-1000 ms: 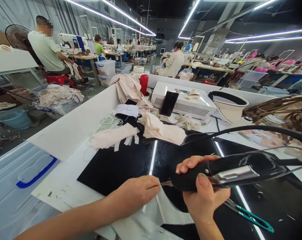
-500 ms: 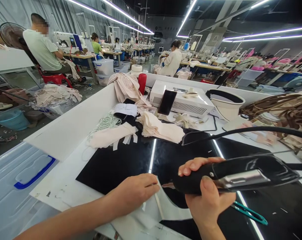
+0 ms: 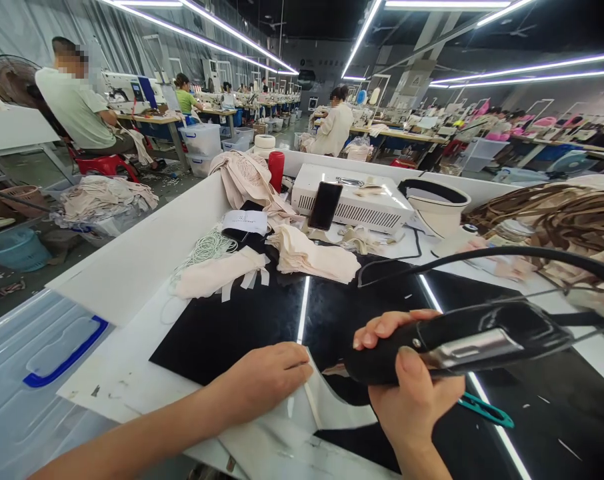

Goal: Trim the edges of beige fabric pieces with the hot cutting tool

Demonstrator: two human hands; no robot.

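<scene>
My right hand point(image 3: 415, 400) is wrapped round a black corded hand tool point(image 3: 525, 327) with a silver lever along its side. The tool lies nearly level above a glossy black sheet point(image 3: 232, 333), and its front end points left. Just left of it, my left hand point(image 3: 267, 377) is closed with its fingertips at the upper edge of a thin pale piece point(image 3: 342, 403). That piece hangs over the sheet's near edge and shows a narrow beige strip near my fingers. Behind my right hand a teal tool point(image 3: 489, 411) rests on the black sheet.
Ahead lie a stack of cream cloth pieces point(image 3: 317, 257), a single cream piece point(image 3: 217, 273) and a propped phone point(image 3: 325, 207). A white vented box point(image 3: 362, 203) stands behind. White side boards point(image 3: 147, 247) edge the table. The tool's black cable point(image 3: 507, 253) arches on the right.
The view has shifted slightly, so most things appear a little further left. Both hands keep their holds, with the black tool tilted about the same.
</scene>
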